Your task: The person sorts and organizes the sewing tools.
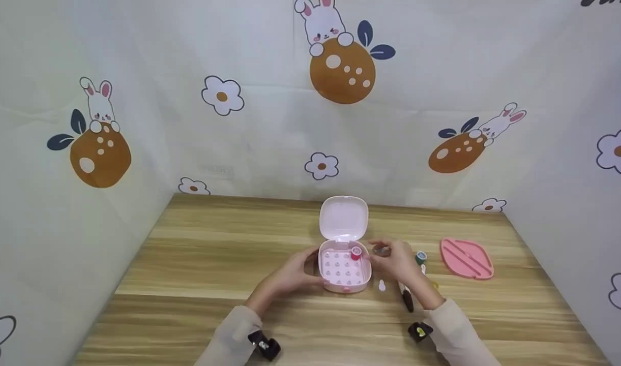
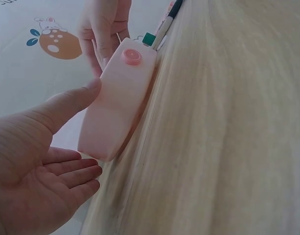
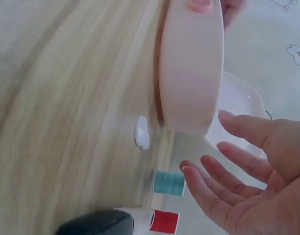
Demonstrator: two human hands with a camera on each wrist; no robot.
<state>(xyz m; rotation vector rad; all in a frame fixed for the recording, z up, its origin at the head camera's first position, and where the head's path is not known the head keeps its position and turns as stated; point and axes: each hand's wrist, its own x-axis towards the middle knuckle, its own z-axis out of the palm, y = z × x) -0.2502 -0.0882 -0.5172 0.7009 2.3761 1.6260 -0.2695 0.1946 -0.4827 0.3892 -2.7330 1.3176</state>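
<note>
A pale pink box [image 1: 345, 288] stands on the table with its lid [image 1: 344, 218] raised. Rows of small pegs cover its floor, and a red thread spool [image 1: 356, 253] stands in the back right part. My left hand [image 1: 292, 272] is at the box's left side; in the left wrist view its thumb touches the rim and the other fingers are extended beside the box. On the opposite side, my right hand [image 1: 395, 260] has loosely bent, spread fingers beside the right rim. The right wrist view shows nothing held in its palm [image 3: 258, 191].
Right of the box lie a small white piece [image 1: 382, 285], a green thread spool [image 1: 420, 257] and a dark-handled tool [image 1: 408, 300]. Another red spool [image 3: 164, 222] shows in the right wrist view. A pink leaf-shaped tray [image 1: 467, 259] lies farther right. Printed cloth walls surround the table.
</note>
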